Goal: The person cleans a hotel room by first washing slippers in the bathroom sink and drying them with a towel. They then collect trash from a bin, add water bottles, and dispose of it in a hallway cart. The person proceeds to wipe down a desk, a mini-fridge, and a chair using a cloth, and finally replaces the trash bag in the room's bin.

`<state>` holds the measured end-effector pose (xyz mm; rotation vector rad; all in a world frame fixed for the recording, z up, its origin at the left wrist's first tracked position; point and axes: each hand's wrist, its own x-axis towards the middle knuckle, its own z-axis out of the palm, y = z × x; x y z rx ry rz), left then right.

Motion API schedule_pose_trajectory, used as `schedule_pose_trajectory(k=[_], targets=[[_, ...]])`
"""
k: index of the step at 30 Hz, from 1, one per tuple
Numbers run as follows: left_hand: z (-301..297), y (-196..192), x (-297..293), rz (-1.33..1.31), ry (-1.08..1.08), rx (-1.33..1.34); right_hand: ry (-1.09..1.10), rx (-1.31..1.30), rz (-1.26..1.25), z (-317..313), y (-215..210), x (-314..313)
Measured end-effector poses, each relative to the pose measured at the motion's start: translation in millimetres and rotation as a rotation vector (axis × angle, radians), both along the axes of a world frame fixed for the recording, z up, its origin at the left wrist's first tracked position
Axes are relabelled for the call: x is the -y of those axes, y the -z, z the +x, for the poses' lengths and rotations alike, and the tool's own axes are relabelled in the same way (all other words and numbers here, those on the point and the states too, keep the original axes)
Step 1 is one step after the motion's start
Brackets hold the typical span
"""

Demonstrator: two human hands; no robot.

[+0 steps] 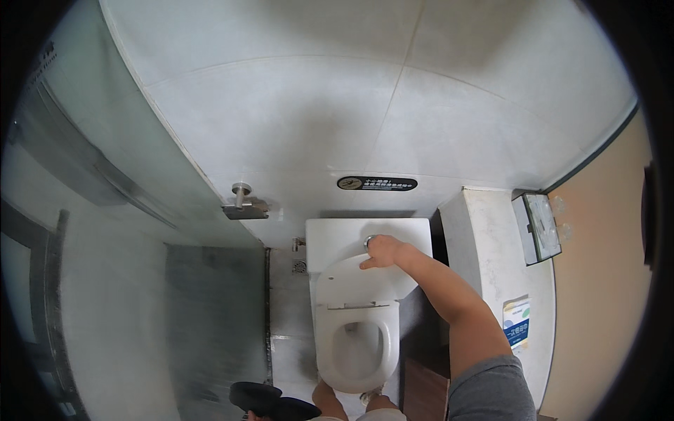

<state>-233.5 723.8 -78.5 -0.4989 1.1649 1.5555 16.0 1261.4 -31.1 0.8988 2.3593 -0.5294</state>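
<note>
My right hand reaches over the white toilet cistern. Its fingertips are at the round chrome flush button, and the thumb is stretched apart near the top edge of the raised toilet lid. Nothing is held in this hand. Below the lid, the white seat lies down around the open bowl. Only a sliver of my left hand shows at the lower edge, against two flat, rounded black objects that look like a pair; their kind is unclear.
A frosted glass partition stands at the left. On the tiled wall are a metal paper holder and a black sign. To the right, a white ledge carries a tissue box and a printed packet. A brown bin-like box stands beside the toilet.
</note>
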Motion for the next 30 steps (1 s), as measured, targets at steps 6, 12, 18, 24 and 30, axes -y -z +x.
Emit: schedule_pose_trajectory(k=[6, 12, 18, 24, 30], targets=[[17.4, -34.8, -39.4, 0.108, -0.020, -0.020, -0.043, -0.023, -0.062, 9.4, 52.8, 1.8], [3.9, -56.7, -41.8, 0.100, 0.032, -0.007, 0.454, -0.300, -0.247, -3.9, -11.2, -18.5], [9.0, -48.0, -32.6, 0.002, 0.141, -0.030, 0.484, -0.207, 0.099, -5.4, 6.9, -41.6], [1.5, -14.4, -7.7, -0.073, 0.062, -0.027, 0.823, 0.058, -0.069, 1.1, 10.1, -45.9], [-2.7, -2.9, -19.3, -0.033, 0.056, -0.024, 0.599, 0.156, 0.180, 2.7, 21.4, -46.7]])
